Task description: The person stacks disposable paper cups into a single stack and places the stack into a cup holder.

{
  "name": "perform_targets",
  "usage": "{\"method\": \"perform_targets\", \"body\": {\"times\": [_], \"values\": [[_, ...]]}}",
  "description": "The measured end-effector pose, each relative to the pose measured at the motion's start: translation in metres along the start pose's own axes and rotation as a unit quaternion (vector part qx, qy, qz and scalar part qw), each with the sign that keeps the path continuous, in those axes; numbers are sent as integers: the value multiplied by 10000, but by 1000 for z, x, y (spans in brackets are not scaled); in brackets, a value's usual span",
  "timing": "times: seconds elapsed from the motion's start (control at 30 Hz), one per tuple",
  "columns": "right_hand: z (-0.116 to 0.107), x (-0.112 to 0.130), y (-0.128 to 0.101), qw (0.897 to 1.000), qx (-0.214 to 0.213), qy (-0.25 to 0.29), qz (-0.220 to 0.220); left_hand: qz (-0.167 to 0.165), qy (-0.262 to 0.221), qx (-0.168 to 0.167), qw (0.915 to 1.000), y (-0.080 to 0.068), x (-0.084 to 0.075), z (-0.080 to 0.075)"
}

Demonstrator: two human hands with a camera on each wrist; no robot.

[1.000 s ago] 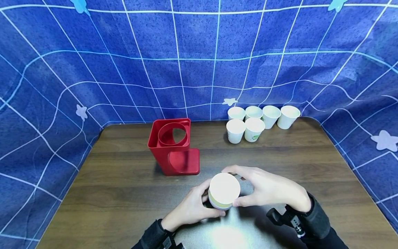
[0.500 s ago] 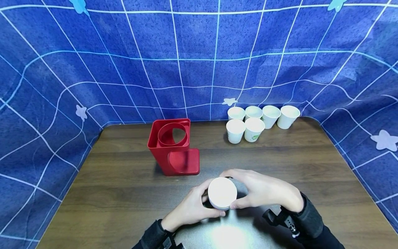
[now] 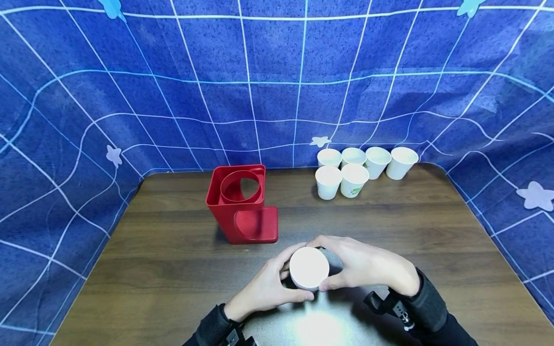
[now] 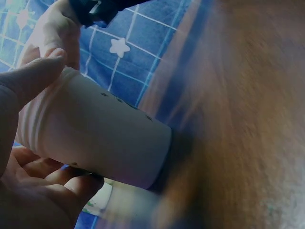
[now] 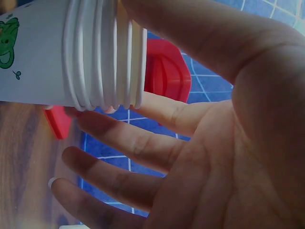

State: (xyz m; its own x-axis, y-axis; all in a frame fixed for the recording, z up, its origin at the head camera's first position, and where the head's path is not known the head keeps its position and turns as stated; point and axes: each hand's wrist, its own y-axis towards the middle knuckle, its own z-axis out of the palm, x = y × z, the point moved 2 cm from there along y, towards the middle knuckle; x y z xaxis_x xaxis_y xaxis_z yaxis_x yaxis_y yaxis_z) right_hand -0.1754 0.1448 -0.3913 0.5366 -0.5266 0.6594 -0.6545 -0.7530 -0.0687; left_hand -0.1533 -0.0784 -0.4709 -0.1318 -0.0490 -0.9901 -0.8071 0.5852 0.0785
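A stack of nested white paper cups (image 3: 309,268) stands upright between my two hands near the front of the table. My left hand (image 3: 270,287) curls round its left side, with the thumb at the front. Thumb and index finger of my right hand (image 3: 368,265) pinch the rims from the right. Several stacked rims (image 5: 102,57) show in the right wrist view, along with a green print on the cup wall. There, the other right fingers spread out below the stack. In the left wrist view, the cup side (image 4: 105,129) faces me, its base close to the table.
A red plastic stand (image 3: 222,221) with a round ring in its top and a low tray sits left of centre, behind the hands. Several white paper cups (image 3: 328,183) stand at the back right. A blue grid-patterned cloth (image 3: 277,96) hangs behind the wooden table (image 3: 173,274).
My right hand has moved slightly left and toward me. The top of the stack has come down, and its yellowish-green band no longer shows. My left hand has stayed nearly still.
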Motion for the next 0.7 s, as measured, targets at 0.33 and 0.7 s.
{"method": "perform_targets", "body": {"times": [0.33,0.7], "values": [[0,1,0,9999,-1,15,149,100,271,-218,9993,-1,-3,-1],[-33,-18,-18,9926,-1042,-107,609,340,495,-201,9980,1,0,0]]}}
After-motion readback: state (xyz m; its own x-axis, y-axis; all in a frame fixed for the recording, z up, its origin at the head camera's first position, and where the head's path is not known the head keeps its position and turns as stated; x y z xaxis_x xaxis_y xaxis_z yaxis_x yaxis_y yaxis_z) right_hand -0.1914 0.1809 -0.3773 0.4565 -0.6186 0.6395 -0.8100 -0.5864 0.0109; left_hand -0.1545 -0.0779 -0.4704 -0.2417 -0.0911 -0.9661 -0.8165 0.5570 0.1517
